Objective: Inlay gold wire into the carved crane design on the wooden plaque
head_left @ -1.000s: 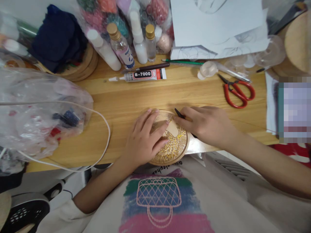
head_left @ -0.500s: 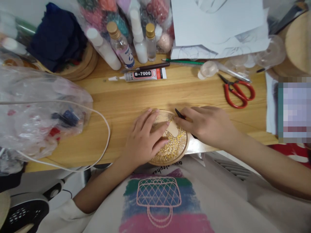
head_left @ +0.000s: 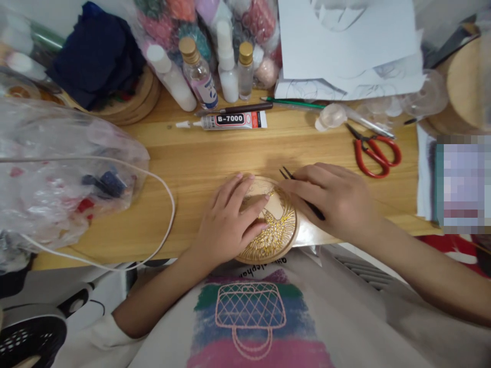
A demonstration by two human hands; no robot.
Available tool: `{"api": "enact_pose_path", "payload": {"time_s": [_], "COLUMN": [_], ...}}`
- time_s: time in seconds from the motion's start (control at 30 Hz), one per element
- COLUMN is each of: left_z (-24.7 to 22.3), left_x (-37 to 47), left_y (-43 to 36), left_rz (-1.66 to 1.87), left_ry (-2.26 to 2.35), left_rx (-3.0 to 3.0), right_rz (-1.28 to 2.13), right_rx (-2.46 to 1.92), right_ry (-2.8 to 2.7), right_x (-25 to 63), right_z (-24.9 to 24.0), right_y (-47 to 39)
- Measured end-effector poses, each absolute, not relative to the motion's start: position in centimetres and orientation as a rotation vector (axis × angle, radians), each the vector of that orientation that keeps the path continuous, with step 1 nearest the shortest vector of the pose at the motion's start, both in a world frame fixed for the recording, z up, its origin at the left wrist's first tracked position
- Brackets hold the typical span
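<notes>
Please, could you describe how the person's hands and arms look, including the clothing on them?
The left hand and right hand are bare; I see nothing worn on either. A pale sleeve shows on the left arm; the right forearm is uncovered.

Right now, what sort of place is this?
Probably a craft worktable: a gold-patterned disc under the left hand, dark tweezers in the right hand, and a B-7000 tube beyond them.
</notes>
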State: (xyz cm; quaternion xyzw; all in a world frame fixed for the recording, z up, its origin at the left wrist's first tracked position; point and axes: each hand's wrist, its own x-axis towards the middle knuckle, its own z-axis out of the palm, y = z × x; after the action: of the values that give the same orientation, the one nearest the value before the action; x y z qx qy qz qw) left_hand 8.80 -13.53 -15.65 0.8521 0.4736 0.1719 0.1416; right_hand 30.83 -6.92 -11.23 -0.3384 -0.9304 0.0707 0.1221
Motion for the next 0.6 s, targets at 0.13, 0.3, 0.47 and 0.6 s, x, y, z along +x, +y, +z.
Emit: {"api": "enact_pose_path", "payload": {"time_s": [0.13,0.3,0.47,0.6], "left_z": [-15.7,-15.7,-15.6,-15.6], "left_x": [8.8,8.8,8.9,8.9], "left_y": [-13.6,-13.6,-13.6,-13.6], "left_rz": [0.487,0.497,0.504,0.505], "left_ry": [1.381,1.373,1.379,1.388], "left_rx": [2.460,2.459,2.395,2.386], "right_rz": [0.622,0.937,0.946,0.910], "right_rx": [-1.137,-1.203,-1.111,-1.067], "right_ry": [-2.437,-2.350,-2.365,-2.359], "right_x": [30.7,30.6,30.5,30.3], "right_z": [-10.2,-9.9,-10.7,-11.2], "right_y": [-7.5,-8.0,-7.6,-7.3]}}
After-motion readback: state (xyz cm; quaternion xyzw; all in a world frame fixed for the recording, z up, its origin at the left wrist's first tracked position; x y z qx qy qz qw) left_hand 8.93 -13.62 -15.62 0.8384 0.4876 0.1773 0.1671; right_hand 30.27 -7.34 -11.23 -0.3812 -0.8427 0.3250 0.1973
